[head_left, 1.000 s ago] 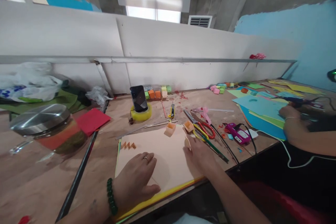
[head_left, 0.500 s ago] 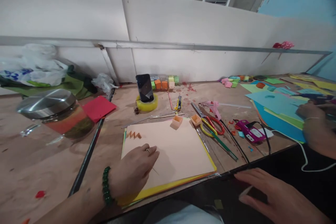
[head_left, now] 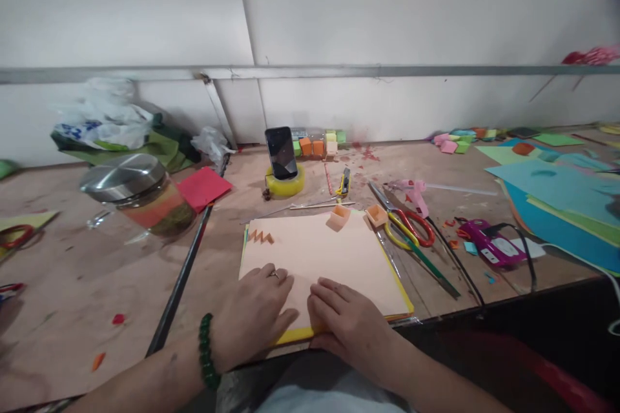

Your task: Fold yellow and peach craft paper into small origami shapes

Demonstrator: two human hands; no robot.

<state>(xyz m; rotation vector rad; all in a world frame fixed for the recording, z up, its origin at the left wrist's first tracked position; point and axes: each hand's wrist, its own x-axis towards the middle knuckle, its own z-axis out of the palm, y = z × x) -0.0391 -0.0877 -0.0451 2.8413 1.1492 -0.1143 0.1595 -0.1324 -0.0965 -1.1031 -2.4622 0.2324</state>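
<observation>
My left hand, with a ring and a green bead bracelet at the wrist, rests on a stack of pale peach paper. Its fingers lie flat, thumb apart. At the stack's front edge, my right hand lies with its fingers stretched over the top sheet and its thumb down by the edge. Yellow paper shows beneath the peach sheet. On the sheet's far side are a small folded peach paper box and a zigzag paper strip. Another paper box is at the far right corner.
Scissors, a pink glue gun and a purple device with cords lie right. A phone leans on a yellow tape roll behind. A lidded glass jar stands left, near red paper.
My right hand has come from beyond the table's front edge leftward onto the paper stack. My left hand stays on the sheet. The view has turned right-to-left, and the neighbour's hands have left it.
</observation>
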